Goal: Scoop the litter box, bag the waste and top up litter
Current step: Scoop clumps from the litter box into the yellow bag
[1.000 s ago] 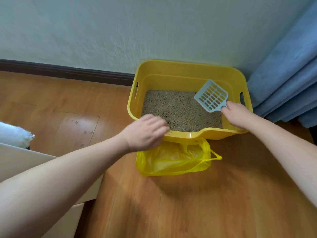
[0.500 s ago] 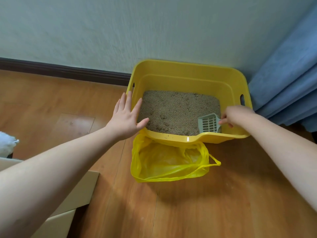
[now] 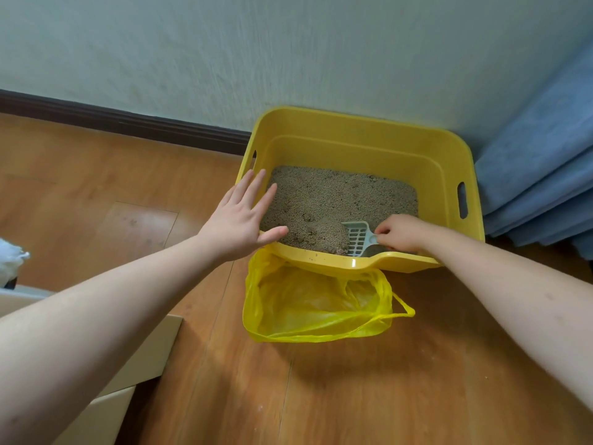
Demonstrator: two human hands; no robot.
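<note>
A yellow litter box [image 3: 362, 146] stands against the wall, holding brownish litter [image 3: 337, 197]. My right hand [image 3: 401, 232] grips the handle of a pale blue slotted scoop [image 3: 357, 237], whose blade is dug into the litter near the front wall, with a mound piled against it. My left hand [image 3: 240, 220] lies flat with fingers spread on the box's front left rim. An open yellow plastic bag [image 3: 314, 309] lies on the floor just in front of the box.
Wooden floor [image 3: 353, 380] surrounds the box. A blue curtain [image 3: 539, 175] hangs at the right, beside the box. A beige cardboard box edge [image 3: 147, 364] and a white bag [image 3: 9, 261] sit at the lower left. A dark skirting board [image 3: 128, 123] runs along the wall.
The scoop dropped from above the litter into it and pushed leftward along the front wall, piling litter. My left hand moved from the front rim to the left corner and spread flat.
</note>
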